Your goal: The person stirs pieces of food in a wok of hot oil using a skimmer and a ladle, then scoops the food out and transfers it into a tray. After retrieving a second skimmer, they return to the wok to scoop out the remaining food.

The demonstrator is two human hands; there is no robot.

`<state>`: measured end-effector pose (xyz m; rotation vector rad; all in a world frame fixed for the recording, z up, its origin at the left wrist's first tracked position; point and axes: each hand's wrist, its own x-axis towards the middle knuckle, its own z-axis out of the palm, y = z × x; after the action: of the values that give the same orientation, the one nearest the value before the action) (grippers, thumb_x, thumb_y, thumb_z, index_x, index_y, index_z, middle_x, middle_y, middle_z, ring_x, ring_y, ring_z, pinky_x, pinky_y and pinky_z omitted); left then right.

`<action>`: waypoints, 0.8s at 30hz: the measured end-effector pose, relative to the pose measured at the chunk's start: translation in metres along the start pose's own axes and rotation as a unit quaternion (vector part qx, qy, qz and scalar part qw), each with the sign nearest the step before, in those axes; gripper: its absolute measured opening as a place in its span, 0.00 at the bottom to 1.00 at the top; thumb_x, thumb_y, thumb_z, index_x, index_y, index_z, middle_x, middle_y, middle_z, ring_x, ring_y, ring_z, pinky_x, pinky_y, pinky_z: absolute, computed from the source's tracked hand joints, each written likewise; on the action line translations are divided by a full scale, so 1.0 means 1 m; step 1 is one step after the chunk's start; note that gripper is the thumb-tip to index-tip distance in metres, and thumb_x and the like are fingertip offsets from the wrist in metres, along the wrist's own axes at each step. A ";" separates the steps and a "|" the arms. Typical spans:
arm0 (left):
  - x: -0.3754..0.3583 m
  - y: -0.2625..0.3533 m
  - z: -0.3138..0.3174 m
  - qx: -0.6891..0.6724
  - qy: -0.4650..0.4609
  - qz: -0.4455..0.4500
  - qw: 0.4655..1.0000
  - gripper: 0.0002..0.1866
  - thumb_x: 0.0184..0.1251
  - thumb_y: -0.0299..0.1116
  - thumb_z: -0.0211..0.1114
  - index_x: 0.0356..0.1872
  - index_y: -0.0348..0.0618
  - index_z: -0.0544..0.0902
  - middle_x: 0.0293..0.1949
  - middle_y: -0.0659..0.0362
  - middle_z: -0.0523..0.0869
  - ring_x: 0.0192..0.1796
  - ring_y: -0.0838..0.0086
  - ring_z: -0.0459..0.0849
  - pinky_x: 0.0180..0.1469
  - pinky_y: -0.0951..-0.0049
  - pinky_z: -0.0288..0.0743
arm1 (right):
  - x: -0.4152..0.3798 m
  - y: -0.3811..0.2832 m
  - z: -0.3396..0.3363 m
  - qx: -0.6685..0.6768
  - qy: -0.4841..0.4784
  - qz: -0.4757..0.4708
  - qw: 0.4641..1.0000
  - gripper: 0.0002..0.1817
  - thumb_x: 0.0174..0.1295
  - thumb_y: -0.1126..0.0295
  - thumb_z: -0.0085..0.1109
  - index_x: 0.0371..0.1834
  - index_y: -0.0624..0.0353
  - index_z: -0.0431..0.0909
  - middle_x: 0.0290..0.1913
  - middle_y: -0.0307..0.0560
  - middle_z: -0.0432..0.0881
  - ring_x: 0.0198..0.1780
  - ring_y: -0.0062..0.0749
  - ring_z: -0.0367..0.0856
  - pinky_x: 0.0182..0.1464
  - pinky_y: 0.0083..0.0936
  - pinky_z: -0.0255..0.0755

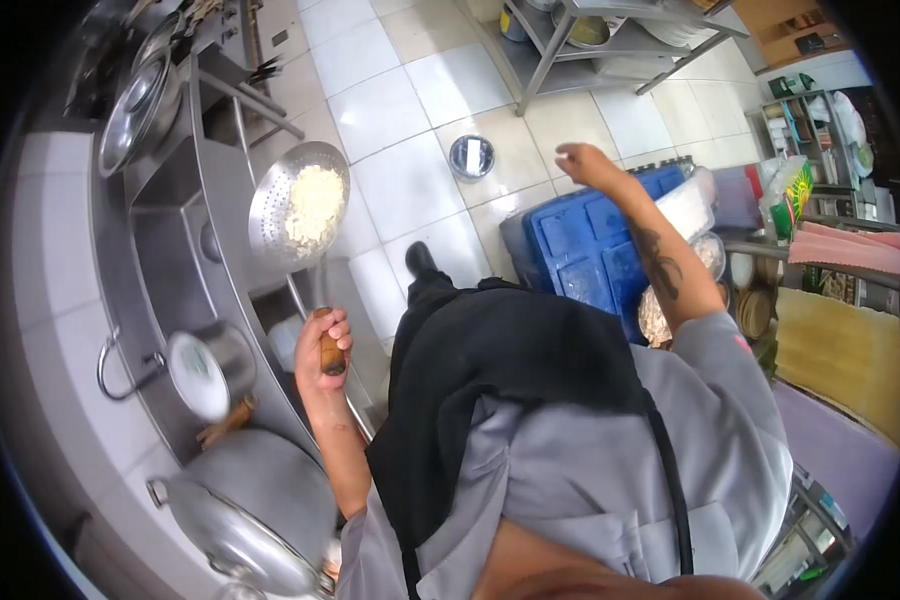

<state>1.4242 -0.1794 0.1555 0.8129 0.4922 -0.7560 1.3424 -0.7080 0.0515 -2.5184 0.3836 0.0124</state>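
My left hand [325,343] is closed around the wooden handle [332,355] of a large metal skimmer. Its round perforated bowl [270,205] carries a heap of pale, chopped-looking food [315,207], whose kind I cannot make out. The skimmer is held out beside the steel sink counter, above the floor. Off to the right, my right hand [587,166] is stretched forward in the air near a blue plastic crate [580,235]. Its index finger points out and the others are loosely bent, with nothing visible in them.
Along the left runs a steel sink [170,240] with a metal bowl [135,115], a white-topped pot [205,370] and a large lidded pot [255,505]. A round container [471,157] stands on the tiled floor. A steel shelf [610,70] is ahead; packed racks line the right.
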 end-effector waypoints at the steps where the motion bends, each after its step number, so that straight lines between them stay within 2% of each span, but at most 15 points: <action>1: 0.019 0.013 0.008 0.014 0.004 0.003 1.000 0.06 0.60 0.21 0.54 0.38 0.37 0.70 0.34 0.55 0.73 0.27 0.78 0.71 0.24 0.80 0.69 | 0.009 0.017 0.007 -0.011 0.005 -0.004 1.000 0.18 0.60 0.62 0.58 0.48 0.62 0.79 0.26 0.56 0.82 0.25 0.39 0.80 0.33 0.30 0.75; 4: 0.062 0.049 0.032 0.039 0.016 -0.005 0.999 0.05 0.59 0.21 0.55 0.35 0.37 0.69 0.34 0.55 0.73 0.27 0.78 0.71 0.23 0.80 0.68 | -0.025 0.088 0.048 0.002 -0.190 0.134 0.973 0.13 0.64 0.63 0.52 0.38 0.64 0.78 0.19 0.48 0.79 0.14 0.30 0.76 0.20 0.29 0.71; 5: 0.078 0.062 0.041 0.040 0.011 -0.015 0.999 0.05 0.59 0.21 0.55 0.36 0.37 0.69 0.34 0.55 0.73 0.27 0.78 0.71 0.23 0.80 0.68 | -0.054 0.103 0.063 0.022 -0.194 0.180 0.964 0.13 0.65 0.65 0.49 0.33 0.64 0.76 0.16 0.47 0.77 0.13 0.32 0.76 0.18 0.32 0.70; 6: 0.087 0.067 0.049 0.038 0.005 -0.018 0.999 0.05 0.59 0.21 0.54 0.36 0.37 0.69 0.34 0.55 0.73 0.27 0.78 0.71 0.23 0.80 0.69 | -0.088 0.108 0.069 0.150 -0.207 0.303 0.918 0.11 0.64 0.66 0.50 0.31 0.62 0.76 0.16 0.45 0.77 0.13 0.33 0.76 0.16 0.34 0.70; 7: 0.103 0.080 0.060 0.037 -0.001 -0.026 0.999 0.06 0.59 0.21 0.54 0.36 0.37 0.69 0.34 0.55 0.73 0.27 0.78 0.71 0.23 0.80 0.69 | -0.119 0.103 0.078 0.087 -0.206 0.322 0.920 0.14 0.59 0.63 0.50 0.22 0.61 0.77 0.19 0.52 0.80 0.19 0.42 0.80 0.24 0.37 0.76; 9: 0.135 0.106 0.081 0.048 -0.006 -0.032 0.998 0.07 0.59 0.21 0.54 0.38 0.37 0.69 0.34 0.55 0.73 0.27 0.79 0.71 0.24 0.80 0.69 | -0.189 0.144 0.133 -0.007 -0.334 0.418 0.845 0.12 0.57 0.62 0.52 0.25 0.58 0.80 0.21 0.50 0.82 0.22 0.40 0.83 0.26 0.34 0.77; 11: 0.172 0.140 0.102 0.058 -0.022 -0.044 0.997 0.09 0.59 0.21 0.54 0.41 0.36 0.69 0.35 0.55 0.73 0.27 0.80 0.71 0.24 0.80 0.69 | -0.242 0.121 0.134 0.035 -0.376 0.472 0.796 0.11 0.56 0.63 0.53 0.25 0.58 0.80 0.21 0.49 0.82 0.22 0.38 0.83 0.26 0.33 0.77; 13: 0.205 0.169 0.114 0.050 -0.029 -0.044 0.997 0.14 0.60 0.21 0.53 0.49 0.34 0.69 0.36 0.55 0.72 0.28 0.80 0.70 0.24 0.81 0.69 | -0.249 0.096 0.132 0.072 -0.386 0.499 0.772 0.10 0.54 0.65 0.54 0.25 0.58 0.80 0.21 0.48 0.83 0.22 0.36 0.83 0.26 0.33 0.77; 16: 0.257 0.211 0.150 0.057 -0.041 -0.049 0.996 0.17 0.62 0.21 0.51 0.53 0.32 0.68 0.36 0.55 0.72 0.28 0.80 0.70 0.24 0.82 0.69 | -0.204 0.080 0.138 0.090 -0.397 0.468 0.785 0.08 0.52 0.66 0.56 0.24 0.58 0.81 0.21 0.47 0.83 0.23 0.33 0.83 0.26 0.32 0.77; 17: 0.274 0.219 0.166 0.051 -0.042 -0.051 0.997 0.17 0.62 0.21 0.51 0.53 0.32 0.68 0.36 0.55 0.72 0.28 0.80 0.70 0.24 0.82 0.69 | -0.172 0.084 0.140 0.074 -0.409 0.410 0.812 0.07 0.51 0.67 0.56 0.24 0.58 0.81 0.21 0.46 0.83 0.23 0.32 0.83 0.26 0.32 0.77; 18: 0.288 0.233 0.180 0.046 -0.044 -0.053 0.997 0.17 0.62 0.21 0.51 0.53 0.31 0.68 0.36 0.55 0.72 0.28 0.80 0.70 0.24 0.82 0.69 | -0.138 0.087 0.143 0.036 -0.426 0.321 0.845 0.07 0.50 0.68 0.57 0.24 0.58 0.81 0.21 0.46 0.83 0.23 0.31 0.83 0.26 0.31 0.77; 20: 0.310 0.255 0.191 0.020 -0.041 -0.045 0.998 0.17 0.61 0.20 0.52 0.53 0.31 0.68 0.36 0.55 0.72 0.28 0.80 0.70 0.24 0.81 0.69 | -0.046 0.110 0.150 -0.170 -0.409 -0.021 0.896 0.06 0.49 0.69 0.58 0.24 0.59 0.81 0.21 0.45 0.83 0.23 0.30 0.84 0.26 0.31 0.78; 22: 0.333 0.270 0.212 0.014 -0.049 -0.034 0.998 0.16 0.61 0.20 0.52 0.51 0.31 0.68 0.36 0.55 0.72 0.28 0.80 0.70 0.25 0.81 0.69 | 0.072 0.126 0.135 -0.221 -0.323 -0.091 0.916 0.05 0.47 0.70 0.59 0.24 0.59 0.81 0.21 0.44 0.84 0.23 0.28 0.84 0.26 0.30 0.78; 23: 0.345 0.278 0.222 0.011 -0.054 -0.029 0.998 0.16 0.61 0.20 0.52 0.50 0.31 0.68 0.36 0.55 0.72 0.28 0.80 0.71 0.25 0.81 0.70 | 0.141 0.110 0.093 0.024 -0.274 0.170 0.946 0.06 0.50 0.70 0.58 0.28 0.60 0.80 0.22 0.45 0.83 0.23 0.29 0.83 0.24 0.29 0.77; 24: 0.360 0.288 0.228 0.007 -0.052 -0.039 0.998 0.13 0.61 0.20 0.53 0.48 0.32 0.69 0.36 0.55 0.73 0.28 0.79 0.71 0.25 0.80 0.70 | 0.201 0.099 0.058 0.268 -0.194 0.406 0.852 0.08 0.53 0.70 0.57 0.33 0.62 0.79 0.23 0.46 0.83 0.22 0.30 0.83 0.21 0.27 0.76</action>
<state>1.8986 -0.3757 0.1915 0.7662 0.4276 -0.8710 1.5125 -0.8080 -0.0699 -1.5943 1.0772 0.6391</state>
